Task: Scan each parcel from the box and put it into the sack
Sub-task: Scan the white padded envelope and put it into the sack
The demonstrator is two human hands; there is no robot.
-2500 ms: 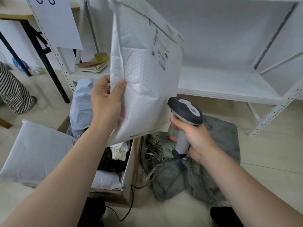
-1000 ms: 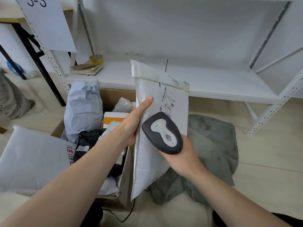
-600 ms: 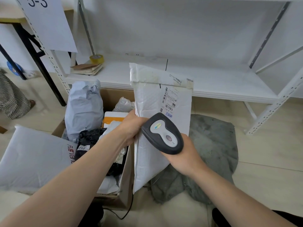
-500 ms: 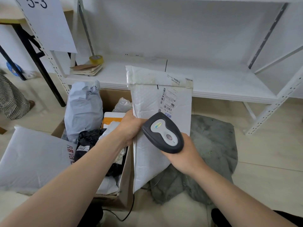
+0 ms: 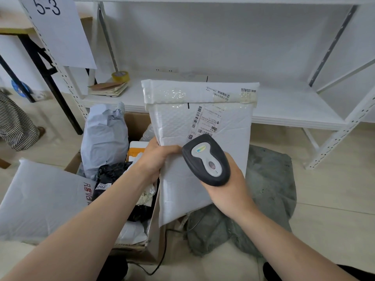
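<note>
Parcel point(image 5: 175, 123): white bubble mailer, labelled (flap taped); left grip point(image 5: 154, 160) pinches edge, right grip point(image 5: 230, 188) clasps scanner point(image 5: 206, 160).

Left hand point(image 5: 155, 161) pinching, right hand point(image 5: 230, 188) gripping

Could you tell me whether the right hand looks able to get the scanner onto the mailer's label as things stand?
Probably yes: the right hand grips the scanner just below the label, the left hand holds the white mailer upright, label side showing, and nothing lies between.
</note>
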